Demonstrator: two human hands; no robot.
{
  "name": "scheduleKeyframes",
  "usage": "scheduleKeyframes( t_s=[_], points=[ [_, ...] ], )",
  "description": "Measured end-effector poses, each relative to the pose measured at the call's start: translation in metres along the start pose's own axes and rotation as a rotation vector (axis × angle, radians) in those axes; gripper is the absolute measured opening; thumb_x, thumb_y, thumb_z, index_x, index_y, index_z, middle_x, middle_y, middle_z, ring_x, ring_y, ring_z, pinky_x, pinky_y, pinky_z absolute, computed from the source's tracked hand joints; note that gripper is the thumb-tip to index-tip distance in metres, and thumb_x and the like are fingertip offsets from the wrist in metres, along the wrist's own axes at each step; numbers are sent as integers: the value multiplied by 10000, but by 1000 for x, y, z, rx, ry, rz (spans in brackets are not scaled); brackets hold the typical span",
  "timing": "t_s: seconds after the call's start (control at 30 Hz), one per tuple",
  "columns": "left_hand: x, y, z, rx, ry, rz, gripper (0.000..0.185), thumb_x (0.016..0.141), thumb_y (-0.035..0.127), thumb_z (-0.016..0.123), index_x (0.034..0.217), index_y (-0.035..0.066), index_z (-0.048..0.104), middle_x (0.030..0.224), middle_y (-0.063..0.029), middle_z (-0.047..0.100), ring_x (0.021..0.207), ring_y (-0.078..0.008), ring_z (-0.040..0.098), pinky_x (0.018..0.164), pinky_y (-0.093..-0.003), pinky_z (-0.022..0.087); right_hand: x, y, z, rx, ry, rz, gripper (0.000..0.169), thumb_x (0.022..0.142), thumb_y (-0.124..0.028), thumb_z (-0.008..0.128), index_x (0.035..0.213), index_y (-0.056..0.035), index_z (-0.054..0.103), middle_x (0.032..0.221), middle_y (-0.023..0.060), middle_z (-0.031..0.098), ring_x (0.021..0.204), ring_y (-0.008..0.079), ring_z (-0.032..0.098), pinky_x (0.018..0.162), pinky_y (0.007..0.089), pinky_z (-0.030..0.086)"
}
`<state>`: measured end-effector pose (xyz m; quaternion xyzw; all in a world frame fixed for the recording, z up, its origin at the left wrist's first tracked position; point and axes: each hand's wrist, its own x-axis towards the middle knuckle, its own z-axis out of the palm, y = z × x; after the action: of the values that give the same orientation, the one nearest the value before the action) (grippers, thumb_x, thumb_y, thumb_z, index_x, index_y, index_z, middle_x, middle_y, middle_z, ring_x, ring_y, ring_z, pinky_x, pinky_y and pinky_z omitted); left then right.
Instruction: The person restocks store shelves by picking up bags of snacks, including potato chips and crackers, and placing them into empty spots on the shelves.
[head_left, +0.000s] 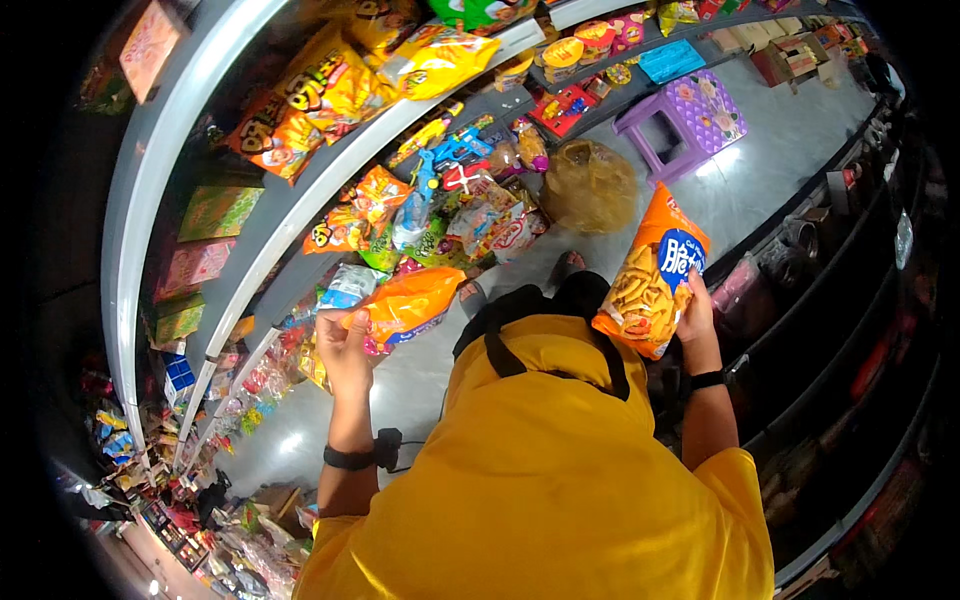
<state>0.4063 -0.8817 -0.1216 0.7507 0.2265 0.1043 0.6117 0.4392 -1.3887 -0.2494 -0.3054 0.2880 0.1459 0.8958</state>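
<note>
My left hand (345, 341) grips one end of an orange snack bag (412, 300), which lies tilted near the lower shelf. On the other side, my right hand (696, 311) holds a second orange snack bag (649, 277) by its edge, its printed front with a blue patch facing up. The two bags are well apart. Beyond my left hand, a pile of packaged snacks and toys (480, 217) fills the low shelf, with a blue toy gun (461, 146) among them. Yellow and orange snack bags (337, 90) stand on the shelf above.
A purple plastic stool (686, 124) stands on the grey floor ahead, beside a brownish plastic bag (589, 187). Curved-looking shelf edges (300, 217) run along the left. Dark shelves (817, 322) with goods line the right. An open cardboard box (791, 60) lies farther off.
</note>
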Motion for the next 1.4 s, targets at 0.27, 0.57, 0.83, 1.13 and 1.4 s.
scheduleKeyframes(
  t_s=[0.27,0.57,0.83,1.13,1.4],
  points=[
    [-10,-25,85,-72,-1,-155,172,905,58,648,923,72,477,794,-18,568,683,-74,539,605,-212,455,55,-25,-33,-31,90,159,433,934,-318,590,1249,-32,511,1156,117,638,1005,244,640,917,390,502],
    [8,-168,229,-4,-245,-420,204,902,10,615,976,91,443,910,-49,579,759,-123,582,642,-256,520,82,19,-102,-1,286,188,485,903,-330,631,1255,-32,480,1131,111,639,974,239,653,844,391,551],
    [87,-332,380,473,-230,-96,209,846,68,684,895,32,484,787,-96,551,738,-168,578,628,-307,467,56,58,-203,-18,538,183,442,921,-342,614,1223,-28,536,1102,95,655,951,223,658,828,356,549],
    [174,-397,419,387,297,-584,227,852,221,696,923,47,569,797,-93,617,757,-218,618,640,-353,489,84,78,-249,36,527,187,560,874,-250,641,1336,-52,396,1172,136,607,1021,274,640,878,426,537],
    [250,-416,395,2168,-732,-357,420,837,366,655,1223,204,627,1208,36,625,1100,-115,569,874,-319,432,146,83,-225,-55,412,161,507,909,-307,612,1306,-37,449,1170,122,627,1040,249,640,913,387,518]
  ],
)
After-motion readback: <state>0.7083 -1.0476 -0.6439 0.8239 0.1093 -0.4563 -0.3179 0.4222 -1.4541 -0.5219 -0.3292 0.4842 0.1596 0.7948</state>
